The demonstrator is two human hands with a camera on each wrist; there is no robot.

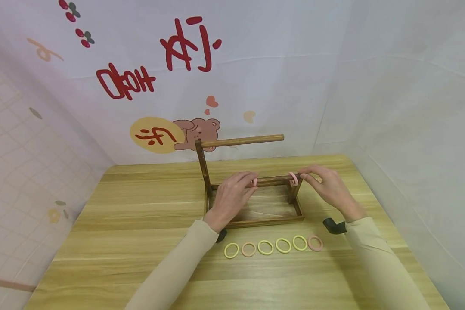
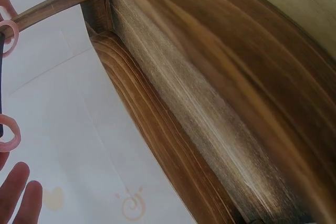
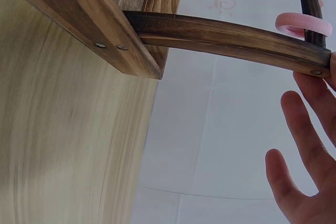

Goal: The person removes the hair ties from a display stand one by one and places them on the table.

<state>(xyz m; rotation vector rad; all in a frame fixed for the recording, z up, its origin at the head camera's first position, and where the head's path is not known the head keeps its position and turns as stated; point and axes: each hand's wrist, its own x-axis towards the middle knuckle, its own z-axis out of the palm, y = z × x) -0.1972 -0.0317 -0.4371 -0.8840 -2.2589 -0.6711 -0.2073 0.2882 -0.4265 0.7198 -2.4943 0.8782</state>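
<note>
A wooden rack (image 1: 252,223) stands on the table, with a tray-like base and two horizontal bars. Around its lower bar (image 1: 273,181) hang two pink rings. My left hand (image 1: 232,196) pinches the left pink ring (image 1: 255,182) between thumb and fingertips; part of that ring is hidden. The other pink ring (image 1: 293,178) hangs near the bar's right end, also seen from below as a pink ring (image 3: 303,23) in the right wrist view. With thumb and index finger, my right hand (image 1: 331,189) grips the top of the short right post (image 3: 231,38); its other fingers are spread.
In front of the rack, several yellow rings (image 1: 265,253) and two pinkish rings (image 1: 315,249) lie in a row. The bare upper bar (image 1: 244,141) rises behind, on a taller left post (image 1: 203,165). A printed cloth (image 1: 275,86) backs the table (image 1: 139,206).
</note>
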